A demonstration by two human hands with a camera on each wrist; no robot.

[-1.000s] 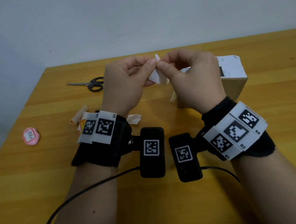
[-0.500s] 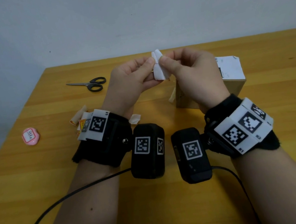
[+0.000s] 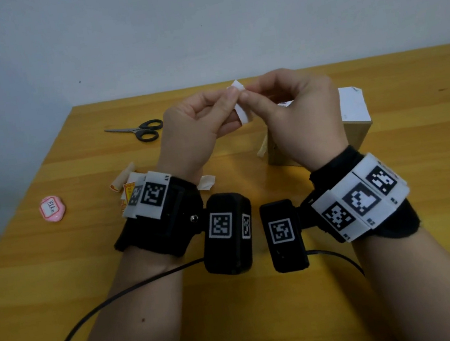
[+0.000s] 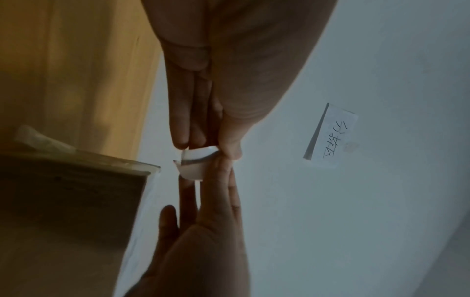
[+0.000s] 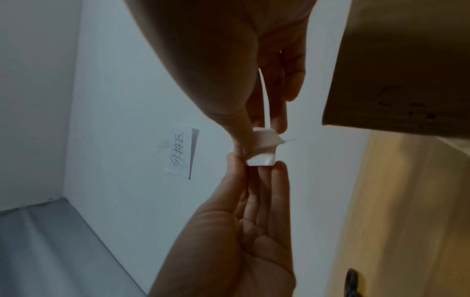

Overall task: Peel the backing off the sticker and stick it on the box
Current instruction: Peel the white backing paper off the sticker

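**A:** Why is the sticker (image 3: 240,103) held up in the air, in the upper middle of the frame, and not down on the bench (image 3: 270,324)?

**B:** Both hands need a free edge to work. The left hand (image 3: 197,127) pinches one side of the small white piece between thumb and fingertips, and the right hand (image 3: 300,113) pinches the other side the same way. So both sets of fingers are closed on it, thumb tips nearly touching. Raised like that, I judge the layers can be pried apart without the bench pressing them together.

**A:** Is the backing off yet?

**B:** Not fully, I'd say. In the left wrist view the piece curls and seems to split into two leaves between the hands; which leaf is the sticker I cannot tell.

**A:** And the box (image 3: 353,119)?

**B:** Right of centre, on the bench, just behind the right hand, which hides part of it. Its white top face lies bare, near enough for the next step.

**A:** Anything in the way?

**B:** Not really. The scissors (image 3: 142,130) lie at upper left, well apart. Paper scraps (image 3: 125,182) sit beside the left wrist, a pink tag (image 3: 52,209) further left, and a cable (image 3: 99,311) trails across the lower left.
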